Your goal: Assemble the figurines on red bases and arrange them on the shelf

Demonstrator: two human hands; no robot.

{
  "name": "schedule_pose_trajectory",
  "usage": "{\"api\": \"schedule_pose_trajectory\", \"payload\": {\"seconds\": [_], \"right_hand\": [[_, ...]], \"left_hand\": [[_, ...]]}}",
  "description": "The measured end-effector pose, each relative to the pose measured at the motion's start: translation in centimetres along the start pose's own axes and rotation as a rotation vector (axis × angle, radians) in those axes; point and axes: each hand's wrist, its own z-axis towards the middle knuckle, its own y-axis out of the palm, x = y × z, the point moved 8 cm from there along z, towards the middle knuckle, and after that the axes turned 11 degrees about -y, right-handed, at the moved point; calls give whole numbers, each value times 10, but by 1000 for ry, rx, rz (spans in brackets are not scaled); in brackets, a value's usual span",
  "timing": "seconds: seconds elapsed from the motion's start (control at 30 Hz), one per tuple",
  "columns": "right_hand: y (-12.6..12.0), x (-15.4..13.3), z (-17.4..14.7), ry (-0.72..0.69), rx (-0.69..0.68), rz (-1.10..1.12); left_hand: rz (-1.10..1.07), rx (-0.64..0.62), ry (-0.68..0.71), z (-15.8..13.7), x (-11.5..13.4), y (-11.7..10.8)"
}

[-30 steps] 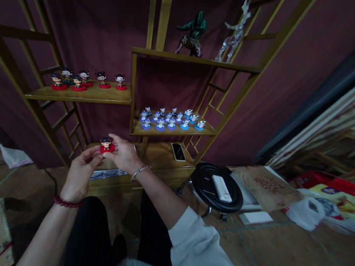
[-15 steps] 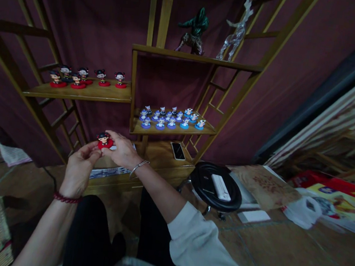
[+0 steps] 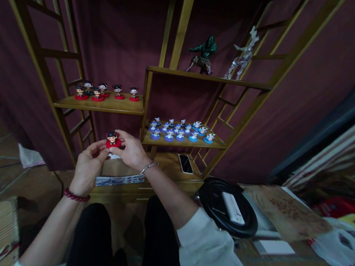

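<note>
A small figurine (image 3: 112, 139) with black hair and a round red base is held upright between both hands, in front of the shelves. My left hand (image 3: 89, 163) pinches the base from the left with thumb and fingers. From the other side, the fingers and thumb of my right hand (image 3: 133, 150) close on the same base. Similar red-based figurines (image 3: 97, 94) stand in a loose group on the left shelf (image 3: 116, 106). Behind my right hand, several purple- and blue-based figurines (image 3: 170, 135) stand in rows on the lower right shelf (image 3: 182, 143).
A dark green figure (image 3: 203, 55) and a clear deer ornament (image 3: 242, 57) stand on the upper shelf. A phone (image 3: 186, 164) lies on the bottom board, near an open box (image 3: 121, 180). To the right is a black round stool (image 3: 204, 191) with a white item (image 3: 233, 207) on it.
My view has shifted, so the shelves appear lower and farther right. Both hands still hold the figurine, which looks much the same in their grasp.
</note>
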Motion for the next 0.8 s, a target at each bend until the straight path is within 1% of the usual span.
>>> {"api": "schedule_pose_trajectory", "payload": {"seconds": [0.2,0.33,0.47,0.6,0.8], "right_hand": [[-10,-8,12,-18,14,15],[-17,-14,20,-47,20,11],[-23,-19,28,-76,15,-10],[-28,-24,35,-105,22,-28],[-36,-27,49,-136,45,-51]], "left_hand": [[1,-29,37,4,15,2],[6,-44,93,8,26,4],[10,-14,159,9,36,4],[-30,15,184,11,42,5],[-10,56,263,21,57,7]]}}
